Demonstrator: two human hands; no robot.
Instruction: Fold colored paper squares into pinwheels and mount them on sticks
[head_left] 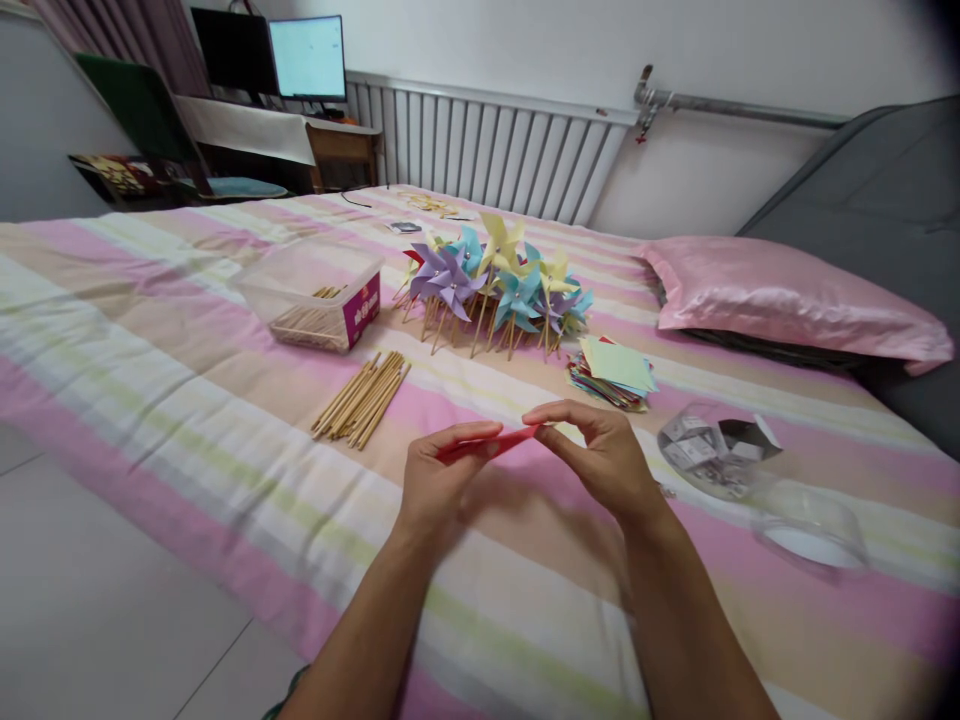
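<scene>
A red piece of paper (516,438), seen nearly edge-on, is held level above the striped bedspread. My left hand (448,462) is closed on its left end, thumb below and fingers above. The right end is pinched between the thumb and fingers of my right hand (600,450). Whether the paper is folded cannot be made out. Beyond my hands stands a cluster of paper pinwheels (517,295) on sticks, in purple, blue and yellow. A stack of coloured paper squares (613,372) lies past my right hand, and a bundle of sticks (363,400) lies beyond my left.
On the left sits a clear plastic box (315,290) with more sticks inside. To the right are a clear round container (712,450) holding small packets and a clear lid (810,530). A pink pillow (795,295) lies by the grey headboard (885,210).
</scene>
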